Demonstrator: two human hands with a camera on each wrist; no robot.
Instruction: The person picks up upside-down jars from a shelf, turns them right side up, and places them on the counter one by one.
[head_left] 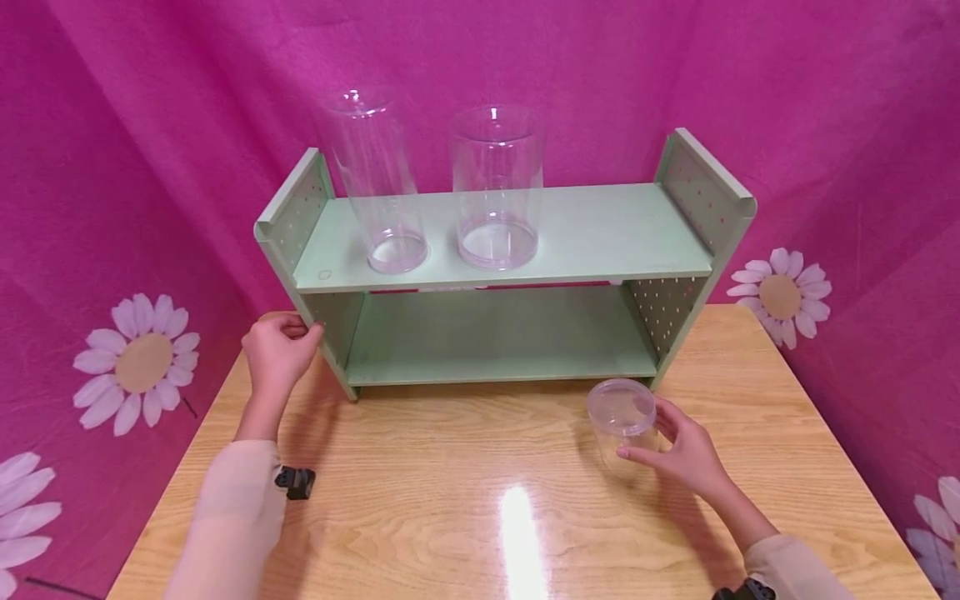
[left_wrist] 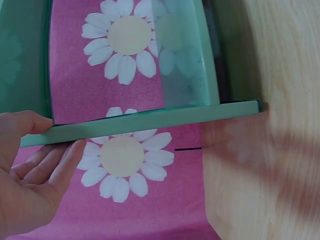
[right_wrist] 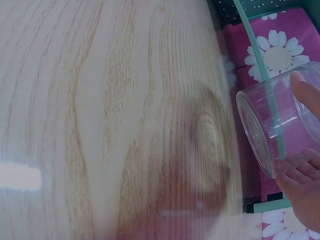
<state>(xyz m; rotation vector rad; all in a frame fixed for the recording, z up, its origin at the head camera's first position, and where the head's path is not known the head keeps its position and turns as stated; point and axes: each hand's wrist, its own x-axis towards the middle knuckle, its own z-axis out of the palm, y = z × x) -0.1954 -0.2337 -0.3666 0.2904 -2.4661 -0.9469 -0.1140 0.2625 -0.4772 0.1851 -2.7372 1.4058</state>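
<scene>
A green two-tier shelf (head_left: 480, 367) stands on the wooden table. My left hand (head_left: 279, 354) pinches the front edge of its left side panel (left_wrist: 150, 119), thumb on one face and fingers on the other. My right hand (head_left: 688, 454) grips a short, clear jar (head_left: 618, 407) around its side, in front of the shelf's right end. In the right wrist view the jar's round base (right_wrist: 256, 134) shows, held off the table. On the upper tier stand a tall, narrow clear cylinder (head_left: 378, 179) and a wider clear cylinder (head_left: 497, 187).
The wooden table (head_left: 450, 467) reaches toward me in front of the shelf, with a bright light reflection on it. Pink cloth (head_left: 600, 83) with white flowers hangs behind and at both sides. The right side panel (head_left: 708, 200) has rows of small holes.
</scene>
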